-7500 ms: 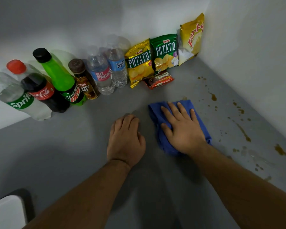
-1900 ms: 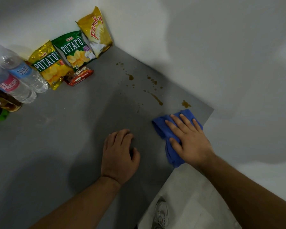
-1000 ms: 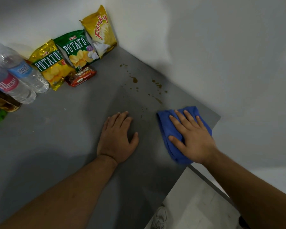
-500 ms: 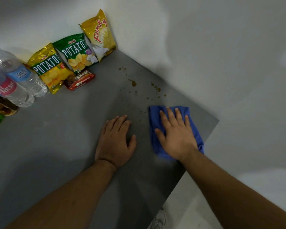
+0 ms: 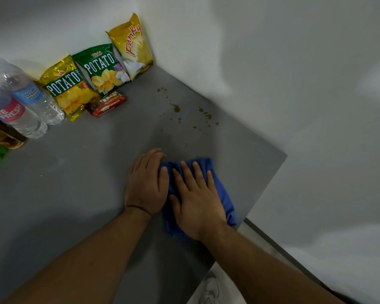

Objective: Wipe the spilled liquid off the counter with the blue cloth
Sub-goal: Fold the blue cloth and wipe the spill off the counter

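Right hand (image 5: 198,205) lies flat with fingers spread, pressing down on the crumpled blue cloth (image 5: 219,191) near the front right corner of the grey tabletop (image 5: 79,183), and the left hand (image 5: 146,185) rests palm-down just beside it, fingers loosely curled, thumb touching the cloth's edge. Beyond the cloth, brown liquid droplets (image 5: 184,110) dot the surface toward the white wall (image 5: 272,62), well apart from the cloth, with yellow and green snack bags (image 5: 101,66) and clear plastic water bottles (image 5: 29,106) lined along the back.

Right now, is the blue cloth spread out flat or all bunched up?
Bunched up. The blue cloth shows folds and a rumpled edge, pressed on the counter under the right hand, with the left hand touching its side.
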A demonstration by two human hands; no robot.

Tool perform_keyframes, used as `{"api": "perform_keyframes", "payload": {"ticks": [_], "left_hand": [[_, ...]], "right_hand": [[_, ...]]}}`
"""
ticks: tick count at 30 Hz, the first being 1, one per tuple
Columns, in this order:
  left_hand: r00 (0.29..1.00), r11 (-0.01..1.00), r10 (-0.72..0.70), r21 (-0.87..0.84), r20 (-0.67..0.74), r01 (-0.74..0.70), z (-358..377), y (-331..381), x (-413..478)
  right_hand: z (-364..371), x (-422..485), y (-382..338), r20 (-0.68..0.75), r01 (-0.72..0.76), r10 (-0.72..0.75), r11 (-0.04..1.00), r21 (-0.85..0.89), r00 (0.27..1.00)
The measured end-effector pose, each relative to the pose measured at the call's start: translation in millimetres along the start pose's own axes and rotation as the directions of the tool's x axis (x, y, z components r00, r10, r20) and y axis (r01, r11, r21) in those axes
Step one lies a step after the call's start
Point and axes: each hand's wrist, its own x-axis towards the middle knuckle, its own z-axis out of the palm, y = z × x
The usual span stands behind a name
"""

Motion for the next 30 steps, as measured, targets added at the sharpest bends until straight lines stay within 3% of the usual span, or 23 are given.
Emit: {"api": "perform_keyframes", "payload": {"ticks": [5,9,11,14,19,26,30], "left_hand": [[0.996,0.995,-0.076,-0.072,-0.037,0.074,-2,-1,0],[0.998,0.997,-0.066,-0.032,-0.013,0.066,0,0,-1],[0.999,0.999,-0.053,0.006,0.006,0.053,2,-1,-2],[0.999,0.998,-0.026,0.061,0.023,0.024,6,-4,-2],[0.998,0.992,0.058,0.109,-0.005,-0.057,10,-8,-1],[0.966,0.941,0.258,0.229,-0.009,-0.249,11,29,-17],[0.975,0.961,0.114,0.228,0.189,-0.156,43,86,-56]], "right_hand": [[-12,3,4,0.031,0.023,-0.031,0.974,0.225,0.999],[-44,7,50,-0.061,-0.008,0.056,0.8,0.6,0.997],[-60,14,83,-0.208,-0.011,0.146,0.84,0.542,0.967],[-79,33,132,-0.307,-0.098,0.231,0.915,0.392,0.923],[-83,59,179,-0.277,-0.198,0.241,0.964,0.177,0.93],[-61,62,185,-0.297,-0.104,0.098,0.995,-0.004,0.95],[-65,67,179,-0.267,-0.129,0.12,0.991,-0.016,0.956]]}}
